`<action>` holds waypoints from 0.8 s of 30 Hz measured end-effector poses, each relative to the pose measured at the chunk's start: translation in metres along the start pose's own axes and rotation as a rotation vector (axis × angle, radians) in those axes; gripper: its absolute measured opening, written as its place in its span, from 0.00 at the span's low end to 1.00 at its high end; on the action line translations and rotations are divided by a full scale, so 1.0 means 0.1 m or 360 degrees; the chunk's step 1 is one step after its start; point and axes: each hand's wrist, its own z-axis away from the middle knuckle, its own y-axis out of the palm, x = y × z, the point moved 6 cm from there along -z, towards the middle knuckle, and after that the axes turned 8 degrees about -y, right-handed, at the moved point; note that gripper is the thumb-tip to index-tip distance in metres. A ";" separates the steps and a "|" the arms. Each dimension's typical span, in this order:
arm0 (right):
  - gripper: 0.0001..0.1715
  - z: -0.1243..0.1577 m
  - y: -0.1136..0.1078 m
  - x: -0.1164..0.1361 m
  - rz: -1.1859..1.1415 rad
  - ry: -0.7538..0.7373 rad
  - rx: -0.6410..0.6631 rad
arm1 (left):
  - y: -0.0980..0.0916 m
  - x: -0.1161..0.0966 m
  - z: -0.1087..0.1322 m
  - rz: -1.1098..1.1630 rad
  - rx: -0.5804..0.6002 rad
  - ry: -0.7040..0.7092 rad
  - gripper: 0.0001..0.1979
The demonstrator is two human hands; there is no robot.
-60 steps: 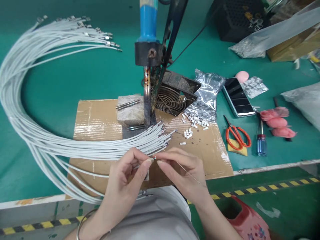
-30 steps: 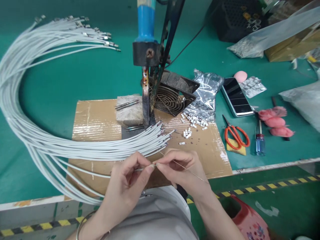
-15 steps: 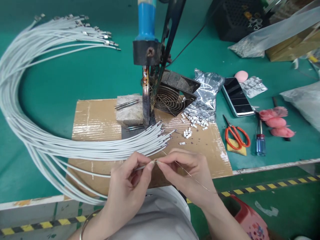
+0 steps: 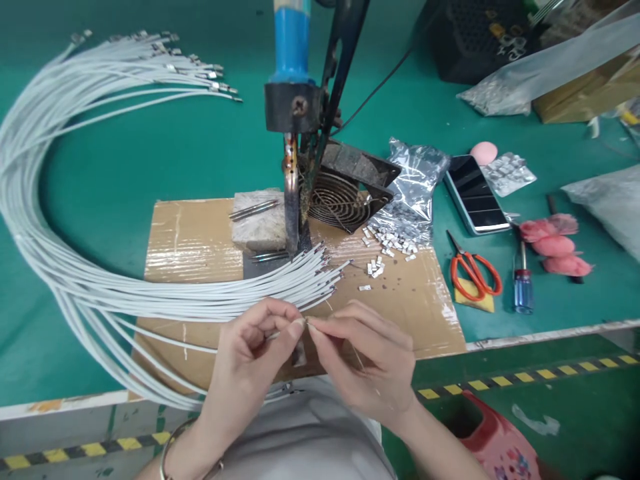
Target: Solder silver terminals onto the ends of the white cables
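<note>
My left hand is closed in a pinch on a white cable, of which only a short piece shows between the fingers. At the cable's tip, the thumb and forefinger of my right hand press together, touching my left fingertips; the tiny part between them is hidden. A thin solder wire passes through my right hand's fingers. Left of and behind the hands lies a bundle of white cables with dark tips. Beyond it hangs a blue-handled soldering iron, tip down.
Small metal terminals lie on the cardboard beside a plastic bag. A fan stands behind the iron. To the right are a phone, orange-handled scissors and a screwdriver.
My right hand has turned, with its other fingers now more spread behind the pinch. Both hands have shifted slightly left. The solder wire now hangs more steeply across my right hand.
</note>
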 end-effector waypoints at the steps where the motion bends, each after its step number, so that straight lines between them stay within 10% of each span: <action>1: 0.09 -0.02 -0.02 -0.04 -0.0036 0.0059 0.0077 | 0.00 0.00 -0.01 -0.0011 -0.0014 0.0004 0.09; 6: 0.17 -0.05 -0.01 -0.23 -0.0238 0.0420 0.0430 | 0.03 0.00 -0.04 -0.0147 0.0110 0.0170 0.04; 15: 0.15 -0.13 0.09 -0.20 -0.0302 0.0045 0.0721 | 0.07 -0.03 0.05 -0.0282 -0.0002 -0.0029 0.07; 21: 0.15 -0.07 -0.54 -0.57 0.0296 0.0309 0.0151 | -0.06 -0.08 0.03 -0.0322 -0.0212 0.0070 0.07; 24: 0.08 0.01 -0.67 -0.71 0.0690 0.0273 0.0197 | -0.05 -0.10 0.03 -0.0290 -0.0210 0.0112 0.07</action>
